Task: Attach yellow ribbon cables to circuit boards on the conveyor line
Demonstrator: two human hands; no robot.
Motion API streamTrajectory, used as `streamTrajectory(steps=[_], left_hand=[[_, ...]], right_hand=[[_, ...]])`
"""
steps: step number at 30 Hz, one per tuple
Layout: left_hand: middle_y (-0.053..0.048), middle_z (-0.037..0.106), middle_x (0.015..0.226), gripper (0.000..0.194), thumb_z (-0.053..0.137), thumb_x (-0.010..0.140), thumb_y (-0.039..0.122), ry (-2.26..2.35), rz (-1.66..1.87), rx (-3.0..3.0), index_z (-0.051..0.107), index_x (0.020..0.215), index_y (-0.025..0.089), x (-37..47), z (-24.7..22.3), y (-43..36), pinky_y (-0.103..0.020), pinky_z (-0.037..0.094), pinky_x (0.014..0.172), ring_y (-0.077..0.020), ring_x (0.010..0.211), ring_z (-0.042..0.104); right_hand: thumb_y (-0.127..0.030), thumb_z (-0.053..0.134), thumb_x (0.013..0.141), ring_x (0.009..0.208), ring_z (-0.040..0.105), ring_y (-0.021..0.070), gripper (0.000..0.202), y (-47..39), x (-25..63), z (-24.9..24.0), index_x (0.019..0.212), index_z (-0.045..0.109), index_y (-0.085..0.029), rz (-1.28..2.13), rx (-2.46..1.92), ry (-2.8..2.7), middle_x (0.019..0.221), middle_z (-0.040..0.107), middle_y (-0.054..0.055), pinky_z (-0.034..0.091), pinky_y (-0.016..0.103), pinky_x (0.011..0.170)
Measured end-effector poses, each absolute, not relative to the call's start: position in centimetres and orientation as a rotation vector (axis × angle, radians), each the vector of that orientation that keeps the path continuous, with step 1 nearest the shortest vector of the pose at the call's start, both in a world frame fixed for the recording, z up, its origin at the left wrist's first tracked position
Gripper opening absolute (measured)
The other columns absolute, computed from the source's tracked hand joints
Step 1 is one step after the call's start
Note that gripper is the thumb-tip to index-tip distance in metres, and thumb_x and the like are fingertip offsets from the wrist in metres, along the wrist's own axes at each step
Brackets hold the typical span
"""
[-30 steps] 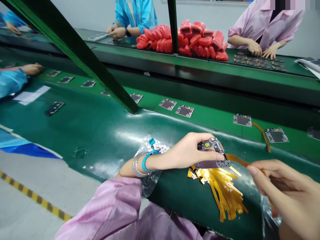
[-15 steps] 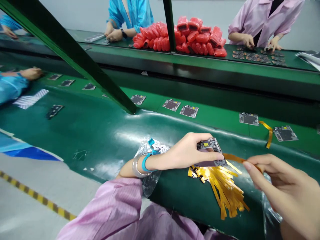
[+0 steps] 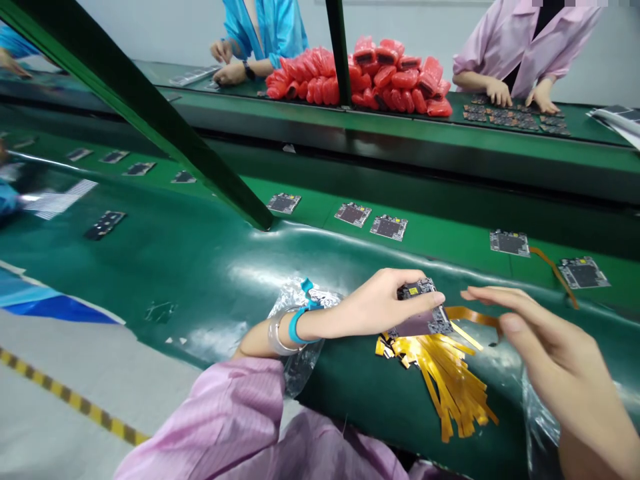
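Observation:
My left hand, with a blue strap and a clear bangle at the wrist, grips a circuit board between thumb and fingers. From the board's right edge an orange flex cable sticks out toward my right hand. That hand is open, its index finger stretched above the cable and its thumb close to the cable's far end; whether the thumb touches it I cannot tell. Below the board lies a fanned pile of yellow-orange flex cables on the green mat.
Circuit boards lie along a green belt beyond the mat; one board has a cable attached. A slanted green post stands at left. Across, co-workers handle boards beside red wrapped packs. Plastic bags lie near my forearms.
My right hand has let go of the flex cable and its fingers have spread. The boards on the belt have shifted to the right. My left hand has hardly moved.

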State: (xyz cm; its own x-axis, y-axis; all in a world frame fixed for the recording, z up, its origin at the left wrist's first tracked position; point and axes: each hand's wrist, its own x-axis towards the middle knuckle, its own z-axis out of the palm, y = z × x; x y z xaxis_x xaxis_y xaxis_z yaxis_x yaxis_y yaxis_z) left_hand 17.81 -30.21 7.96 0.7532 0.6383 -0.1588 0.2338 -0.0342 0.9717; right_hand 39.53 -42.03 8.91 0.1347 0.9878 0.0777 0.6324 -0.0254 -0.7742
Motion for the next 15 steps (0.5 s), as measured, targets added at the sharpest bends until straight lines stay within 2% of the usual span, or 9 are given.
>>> streamTrajectory(steps=[2, 5, 8, 10, 12, 13, 15], left_hand=[[0.004, 0.054, 0.072, 0.034, 0.061, 0.097, 0.048, 0.700, 0.391, 1.660, 0.059, 0.081, 0.017, 18.1, 7.6, -30.2, -0.025, 0.039, 0.061, -0.0107, 0.067, 0.050], [-0.003, 0.070, 0.103, 0.032, 0.058, 0.099, 0.050, 0.684, 0.486, 1.735, 0.063, 0.105, 0.019, 18.7, 6.3, -28.8, -0.029, 0.051, 0.082, -0.0165, 0.093, 0.065], [-0.011, 0.066, 0.132, 0.040, 0.052, 0.103, 0.050, 0.854, 0.606, 1.928, 0.057, 0.125, 0.018, 18.9, 4.2, -24.8, -0.032, 0.052, 0.096, -0.0201, 0.118, 0.064], [-0.015, 0.060, 0.143, 0.040, 0.045, 0.106, 0.044, 1.104, 0.620, 2.186, 0.055, 0.133, 0.016, 18.5, 2.6, -21.1, -0.033, 0.046, 0.109, -0.0207, 0.132, 0.056], [-0.019, 0.041, 0.161, 0.043, 0.047, 0.106, 0.034, 1.237, 0.602, 2.252, 0.049, 0.144, 0.014, 17.6, 0.9, -17.7, -0.045, 0.030, 0.123, -0.0275, 0.151, 0.034], [-0.018, 0.033, 0.166, 0.047, 0.050, 0.104, 0.031, 1.278, 0.567, 2.271, 0.045, 0.148, 0.015, 17.0, 0.1, -16.3, -0.053, 0.023, 0.124, -0.0318, 0.156, 0.023], [-0.015, 0.031, 0.169, 0.051, 0.053, 0.102, 0.028, 1.298, 0.467, 2.294, 0.045, 0.151, 0.020, 15.9, -1.5, -14.4, -0.065, 0.014, 0.123, -0.0374, 0.158, 0.013]], right_hand=[[-0.052, 0.069, 0.092, 0.106, 0.076, 0.0278, 0.032, -40.7, 38.9, 8.4, 0.113, 0.078, -0.029, 0.799, -1.732, -1.580, 0.114, 0.080, 0.005, 0.062, 0.037, 0.088], [-0.054, 0.074, 0.086, 0.085, 0.077, 0.0269, 0.033, -38.1, 39.0, 7.2, 0.095, 0.081, -0.023, 0.956, -1.739, -1.579, 0.095, 0.082, 0.006, 0.062, 0.038, 0.079], [-0.056, 0.078, 0.081, 0.082, 0.075, 0.0267, 0.038, -34.7, 41.1, 5.9, 0.091, 0.082, -0.020, 0.839, -1.776, -1.442, 0.089, 0.082, 0.007, 0.059, 0.036, 0.073], [-0.057, 0.081, 0.077, 0.085, 0.075, 0.0275, 0.041, -32.0, 43.4, 4.9, 0.095, 0.081, -0.020, 0.684, -1.804, -1.299, 0.092, 0.082, 0.007, 0.058, 0.036, 0.072], [-0.057, 0.075, 0.081, 0.091, 0.074, 0.0296, 0.041, -29.6, 45.6, 3.9, 0.096, 0.079, -0.018, 0.589, -1.827, -1.246, 0.096, 0.080, 0.011, 0.059, 0.039, 0.076], [-0.057, 0.074, 0.082, 0.097, 0.073, 0.0319, 0.042, -28.7, 46.5, 3.4, 0.096, 0.077, -0.017, 0.522, -1.851, -1.219, 0.099, 0.079, 0.013, 0.058, 0.043, 0.080], [-0.057, 0.072, 0.083, 0.116, 0.064, 0.0383, 0.044, -27.8, 47.5, 2.4, 0.099, 0.075, -0.016, 0.377, -1.896, -1.195, 0.113, 0.074, 0.019, 0.051, 0.053, 0.096]])
